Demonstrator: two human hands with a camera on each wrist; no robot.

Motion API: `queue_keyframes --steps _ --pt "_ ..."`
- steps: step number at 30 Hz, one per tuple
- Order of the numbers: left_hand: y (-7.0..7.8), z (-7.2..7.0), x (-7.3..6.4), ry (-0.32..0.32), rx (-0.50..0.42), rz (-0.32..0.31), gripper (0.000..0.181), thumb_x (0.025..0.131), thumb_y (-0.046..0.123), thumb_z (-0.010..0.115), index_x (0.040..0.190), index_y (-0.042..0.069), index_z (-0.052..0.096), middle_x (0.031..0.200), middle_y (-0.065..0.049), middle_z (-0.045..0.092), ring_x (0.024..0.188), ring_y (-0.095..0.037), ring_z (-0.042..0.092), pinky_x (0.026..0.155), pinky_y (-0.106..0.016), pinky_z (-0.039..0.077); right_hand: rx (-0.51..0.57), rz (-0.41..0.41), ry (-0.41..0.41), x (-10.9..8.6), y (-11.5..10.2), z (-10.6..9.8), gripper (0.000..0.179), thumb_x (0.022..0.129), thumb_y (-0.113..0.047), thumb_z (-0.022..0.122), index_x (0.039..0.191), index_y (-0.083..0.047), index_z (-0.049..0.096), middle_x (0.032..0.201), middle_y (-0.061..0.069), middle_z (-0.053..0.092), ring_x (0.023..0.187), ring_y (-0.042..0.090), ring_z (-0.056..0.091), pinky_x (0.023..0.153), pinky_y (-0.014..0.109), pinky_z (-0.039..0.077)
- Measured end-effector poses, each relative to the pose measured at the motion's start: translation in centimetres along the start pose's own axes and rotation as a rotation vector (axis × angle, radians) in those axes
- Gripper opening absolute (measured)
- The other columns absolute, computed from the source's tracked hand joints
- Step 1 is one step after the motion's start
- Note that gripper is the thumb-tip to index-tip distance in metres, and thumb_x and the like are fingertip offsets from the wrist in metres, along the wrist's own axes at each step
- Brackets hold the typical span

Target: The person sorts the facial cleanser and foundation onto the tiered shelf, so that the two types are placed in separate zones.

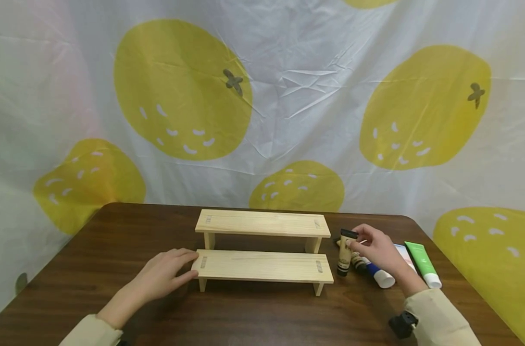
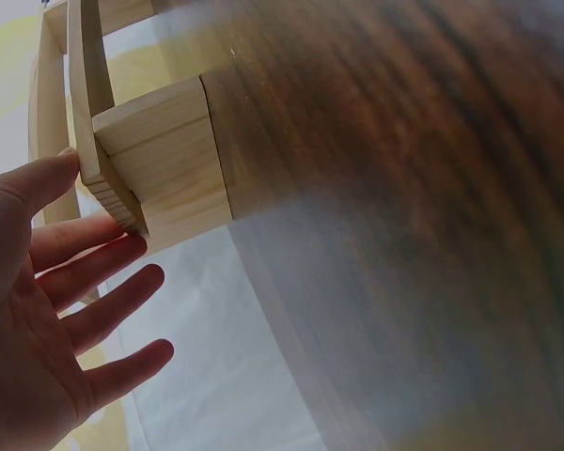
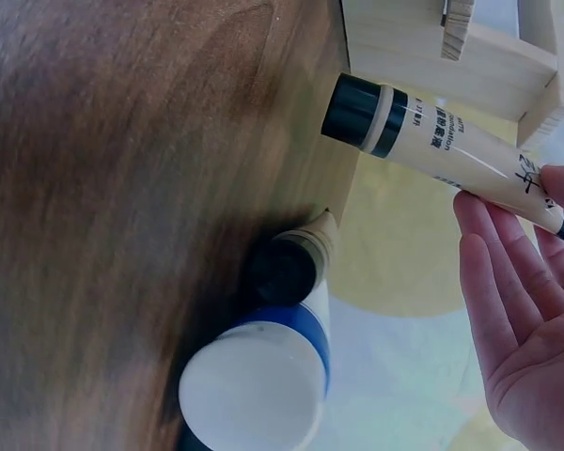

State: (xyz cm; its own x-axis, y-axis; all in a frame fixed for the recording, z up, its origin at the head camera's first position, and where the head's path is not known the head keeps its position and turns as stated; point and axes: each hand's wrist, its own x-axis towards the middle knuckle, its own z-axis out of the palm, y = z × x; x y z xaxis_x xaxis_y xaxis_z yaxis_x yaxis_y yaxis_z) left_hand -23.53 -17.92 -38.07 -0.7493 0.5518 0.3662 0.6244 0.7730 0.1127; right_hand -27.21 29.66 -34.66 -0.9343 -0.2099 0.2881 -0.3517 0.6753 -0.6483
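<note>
My right hand pinches a beige foundation tube near its dark crimped end, between thumb and fingers. The tube hangs upright with its black cap pointing down, just right of the lower step of a two-step wooden rack. In the right wrist view, printed writing faces the camera. At the rack's other side, my left hand rests its fingertips on the left end of the lower step. Its fingers are spread and nearly straight, with the thumb at the board's edge.
Several tubes lie on the brown wooden table at the right: another beige tube with a black cap, a blue-and-white one with a white cap, and a green tube. The rack's upper step stands behind. A lemon-patterned curtain hangs beyond.
</note>
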Motion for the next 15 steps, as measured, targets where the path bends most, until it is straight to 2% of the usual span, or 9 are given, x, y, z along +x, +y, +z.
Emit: queue_keyframes --steps 7,15 --pt "0.0 0.0 0.0 -0.001 0.003 0.001 0.043 0.086 0.038 0.055 0.112 0.004 0.06 0.106 -0.008 0.058 0.094 -0.024 0.055 0.074 -0.042 0.045 -0.133 -0.022 0.009 0.0 -0.9 -0.8 0.027 0.082 -0.023 0.063 0.1 -0.004 0.056 0.082 0.004 0.06 0.074 0.019 0.059 0.061 0.033 0.046" --pt "0.0 0.0 0.0 -0.005 0.0 0.002 0.043 0.086 0.037 0.055 0.111 0.003 0.06 0.106 -0.008 0.058 0.095 -0.024 0.055 0.074 -0.042 0.045 -0.135 -0.048 -0.012 0.0 -2.4 -2.0 0.019 0.083 -0.021 0.062 0.094 -0.007 0.057 0.072 0.0 0.06 0.066 0.017 0.058 0.058 0.032 0.044"
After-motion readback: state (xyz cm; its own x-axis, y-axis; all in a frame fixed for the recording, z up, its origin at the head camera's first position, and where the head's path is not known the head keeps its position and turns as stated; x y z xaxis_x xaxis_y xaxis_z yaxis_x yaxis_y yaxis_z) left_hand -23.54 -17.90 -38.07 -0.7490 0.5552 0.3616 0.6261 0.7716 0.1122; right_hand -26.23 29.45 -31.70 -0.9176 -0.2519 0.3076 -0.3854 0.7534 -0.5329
